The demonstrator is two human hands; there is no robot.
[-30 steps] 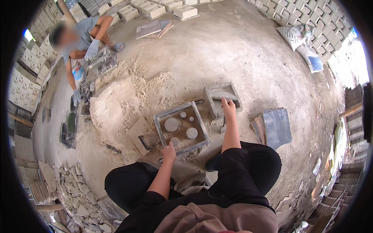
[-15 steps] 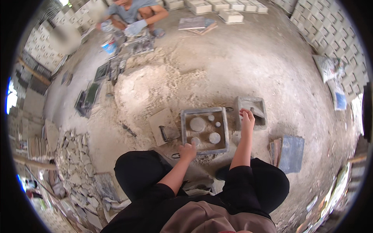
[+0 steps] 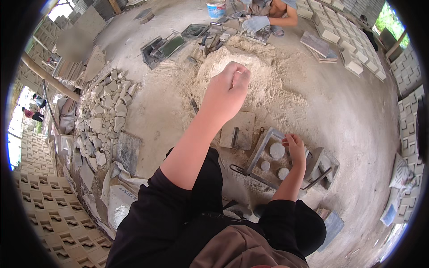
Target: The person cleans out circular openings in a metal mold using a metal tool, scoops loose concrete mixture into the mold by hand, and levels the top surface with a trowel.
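My left hand (image 3: 229, 91) is raised over the pile of pale powder (image 3: 264, 71), its fingers curled closed. Whatever may be inside that fist is hidden. Lower and to the right, my right hand (image 3: 295, 146) hovers at the grey rectangular mould frame (image 3: 258, 152), its fingers bent but apart and nothing visible in them. Round grey discs (image 3: 277, 151) of different sizes sit inside the frame; my right hand and forearm cover part of it. Left of the frame lies a flat square board (image 3: 246, 123) with a dark handle on top.
A grey tray (image 3: 333, 164) adjoins the frame's right side. Broken slabs (image 3: 105, 111) are heaped at left. Across the powder, a gloved co-worker's hand (image 3: 256, 24) works near dark moulds (image 3: 172, 46) and a bucket (image 3: 216, 10). Pale blocks (image 3: 328, 31) stand in rows at far right.
My view has turned left. My left hand has risen from the mould frame to above the powder and closed. My right hand has moved from the tray to the frame.
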